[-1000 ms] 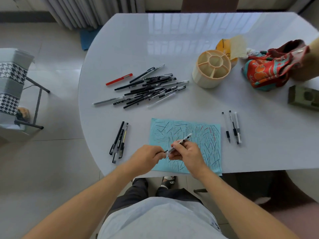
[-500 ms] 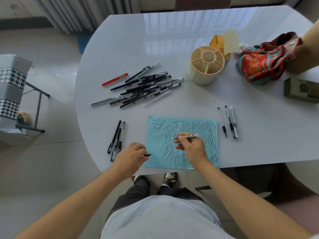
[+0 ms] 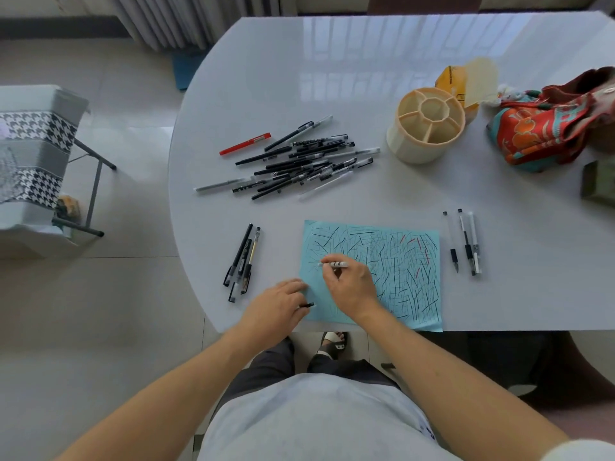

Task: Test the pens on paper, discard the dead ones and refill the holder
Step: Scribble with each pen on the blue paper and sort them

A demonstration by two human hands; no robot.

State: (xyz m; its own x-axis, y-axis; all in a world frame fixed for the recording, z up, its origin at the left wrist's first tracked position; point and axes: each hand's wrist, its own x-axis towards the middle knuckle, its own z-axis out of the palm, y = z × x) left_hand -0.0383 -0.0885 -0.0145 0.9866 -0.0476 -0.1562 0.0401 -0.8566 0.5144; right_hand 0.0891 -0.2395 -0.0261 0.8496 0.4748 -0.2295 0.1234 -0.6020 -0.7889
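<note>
The light blue paper point(image 3: 399, 257) lies flat near the front edge of the white desk point(image 3: 366, 78), covered in short black strokes with a few red ones toward its upper right. The right hand point(image 3: 352, 284) rests on the left part of the paper, its grip closed around a clear-barrelled pen point(image 3: 332, 264) held almost level, with the tip pointing left and meeting the sheet. The left hand point(image 3: 279, 306) rests on the desk just left of the paper's lower left corner; its grip is pinched on a small black pen cap point(image 3: 307, 305), whose end pokes out onto the edge of the paper.

Left of the paper, apart from it, lies a small group of capped pens point(image 3: 242, 261) side by side, running roughly lengthwise away from the person. Right of the paper, three more pens point(image 3: 466, 242) lie parallel, tips toward the person, two of them touching. Behind the paper, a loose pile of mostly black pens point(image 3: 299, 161) is spread across the desk, with one red pen point(image 3: 244, 144) at its far left edge. Behind and to the right of the paper stands the cream round pen holder point(image 3: 424, 128), upright, its compartments holding nothing. A red patterned cloth bag point(image 3: 549, 124) sits further right of the holder.
</note>
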